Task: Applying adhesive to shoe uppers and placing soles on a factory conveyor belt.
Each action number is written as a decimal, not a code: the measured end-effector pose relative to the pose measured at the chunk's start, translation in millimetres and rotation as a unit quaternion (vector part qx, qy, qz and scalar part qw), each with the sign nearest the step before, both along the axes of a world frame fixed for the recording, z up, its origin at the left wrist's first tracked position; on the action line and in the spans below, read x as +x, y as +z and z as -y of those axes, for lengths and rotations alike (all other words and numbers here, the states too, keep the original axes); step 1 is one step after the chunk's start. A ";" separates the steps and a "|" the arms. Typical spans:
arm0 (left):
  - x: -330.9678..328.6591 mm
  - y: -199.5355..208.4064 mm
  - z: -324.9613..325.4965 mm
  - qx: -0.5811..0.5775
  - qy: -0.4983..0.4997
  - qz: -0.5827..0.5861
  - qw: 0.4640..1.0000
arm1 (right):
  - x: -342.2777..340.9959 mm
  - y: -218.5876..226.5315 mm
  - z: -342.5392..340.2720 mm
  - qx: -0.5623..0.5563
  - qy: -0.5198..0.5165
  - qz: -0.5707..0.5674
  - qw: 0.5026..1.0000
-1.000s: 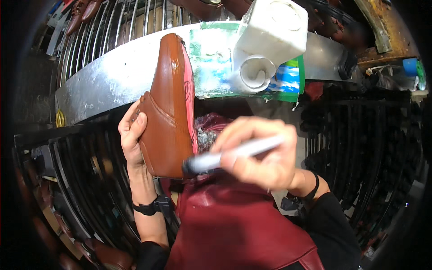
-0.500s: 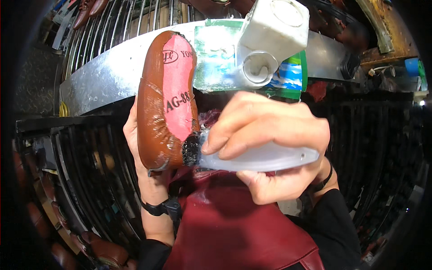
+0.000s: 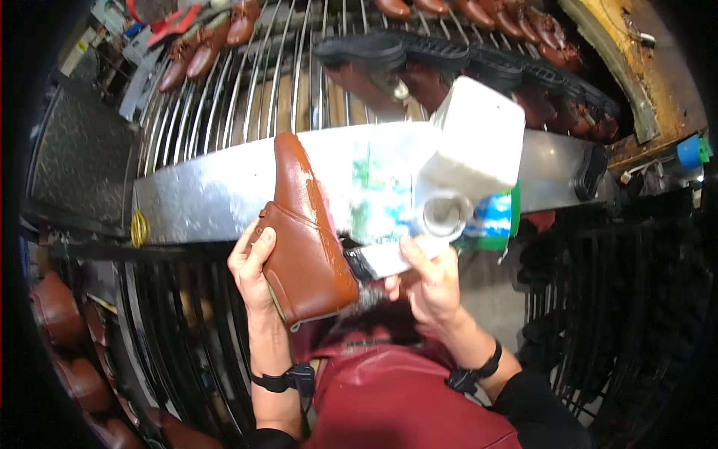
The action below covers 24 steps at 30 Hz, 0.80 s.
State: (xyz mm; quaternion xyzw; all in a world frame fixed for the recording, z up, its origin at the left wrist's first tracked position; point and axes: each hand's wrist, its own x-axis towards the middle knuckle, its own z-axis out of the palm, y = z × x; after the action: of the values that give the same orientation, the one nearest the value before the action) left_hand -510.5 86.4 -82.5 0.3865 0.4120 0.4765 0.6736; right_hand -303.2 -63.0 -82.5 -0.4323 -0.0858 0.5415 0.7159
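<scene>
A brown leather ankle shoe point(image 3: 310, 262) stands tilted toe-up in my left hand point(image 3: 253, 262), its side turned to me and its sole edge facing right. My left thumb presses on the leather near the lacing while the fingers go behind it. My right hand point(image 3: 435, 288) grips the pale handle of a brush point(image 3: 385, 259). The brush's black bristles are at the sole edge near the heel; whether they touch it I cannot tell. Beyond my right hand lies a white plastic jug point(image 3: 482, 131) with a round mouth, on a green and blue printed sheet point(image 3: 381, 161).
A metal bench strip point(image 3: 194, 202) runs across in front of me. Behind it, a rack of metal bars point(image 3: 277, 75) carries brown shoes, several with black soles point(image 3: 441, 56) upward. More brown shoes point(image 3: 63, 322) stand at the lower left. Dark racks flank both sides.
The shoe has turned from its pink-marked sole to its leather side. My right hand's grip on the brush has shifted to the handle's end, and the view takes in more of the rack.
</scene>
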 end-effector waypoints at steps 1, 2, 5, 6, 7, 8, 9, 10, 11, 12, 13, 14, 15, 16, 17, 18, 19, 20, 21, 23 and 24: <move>2.0 -2.4 -19.6 0.048 0.027 -0.066 0.996 | 1.2 0.9 0.0 0.001 -0.026 -0.027 0.999; 12.5 -6.6 -51.1 0.072 0.056 -0.070 0.993 | 5.2 1.1 -1.5 -0.001 -0.062 -0.009 0.998; 35.8 -25.5 -172.1 0.203 0.062 -0.237 0.948 | 20.4 -0.2 0.4 0.042 -0.114 0.035 0.992; 50.6 -20.1 -206.2 0.241 0.067 -0.345 0.905 | 24.4 1.2 1.3 0.041 -0.124 0.040 0.991; 65.7 -3.1 -234.2 0.245 0.060 -0.462 0.850 | 26.8 5.0 3.1 0.041 -0.133 0.055 0.989; 77.8 12.4 -259.1 0.218 0.036 -0.552 0.804 | 27.3 7.3 4.1 0.034 -0.137 0.056 0.988; 90.1 14.5 -287.9 0.199 0.003 -0.634 0.748 | 27.7 7.6 4.9 0.025 -0.140 0.058 0.988; 116.8 28.8 -290.2 0.165 -0.008 -0.702 0.693 | 29.2 6.5 5.8 0.012 -0.150 0.055 0.987; 126.6 16.3 -303.3 0.171 -0.023 -0.715 0.677 | 28.9 6.0 5.3 0.004 -0.152 0.055 0.987; 133.2 5.9 -308.1 0.177 -0.035 -0.725 0.665 | 28.5 7.0 3.7 -0.002 -0.155 0.053 0.987; 141.2 5.0 -307.1 0.165 -0.024 -0.736 0.656 | 26.4 6.5 4.4 -0.012 -0.154 0.049 0.987; 136.7 2.4 -311.3 0.155 -0.047 -0.716 0.679 | 25.1 -0.6 3.6 -0.006 -0.148 0.067 0.987; 138.3 8.8 -299.7 0.161 -0.039 -0.713 0.682 | 25.0 -2.8 2.8 -0.020 -0.150 0.073 0.986; 135.0 14.7 -285.7 0.173 -0.042 -0.690 0.702 | 25.6 -4.7 2.7 -0.021 -0.151 0.094 0.984; 128.0 8.8 -262.4 0.252 0.046 -0.654 0.712 | 27.1 -7.8 0.9 -0.018 -0.146 0.111 0.983; 119.3 8.1 -241.6 0.320 0.105 -0.572 0.748 | 26.6 -7.3 1.2 -0.032 -0.146 0.125 0.981; 100.6 4.5 -216.2 0.421 0.121 -0.470 0.766 | 28.1 -7.8 0.7 -0.045 -0.142 0.138 0.979; 76.6 6.4 -172.4 0.476 0.154 -0.418 0.758 | 33.7 -14.3 5.2 -0.035 -0.116 0.135 0.983; 60.6 2.7 -128.5 0.534 0.176 -0.353 0.748 | 39.2 -21.9 6.8 -0.027 -0.104 0.139 0.984; -3.2 8.6 -31.4 0.509 0.191 -0.396 0.740 | 37.9 -25.1 5.1 -0.043 -0.087 0.152 0.984; -40.0 9.1 9.5 0.468 0.195 -0.488 0.711 | 38.2 -28.3 6.2 -0.033 -0.060 0.153 0.986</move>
State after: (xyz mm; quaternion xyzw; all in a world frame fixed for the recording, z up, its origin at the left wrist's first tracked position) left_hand -550.5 76.9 -73.4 0.7422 0.4734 0.4744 0.0040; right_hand -265.1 -69.2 -110.7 -0.5379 -0.1502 0.4274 0.7110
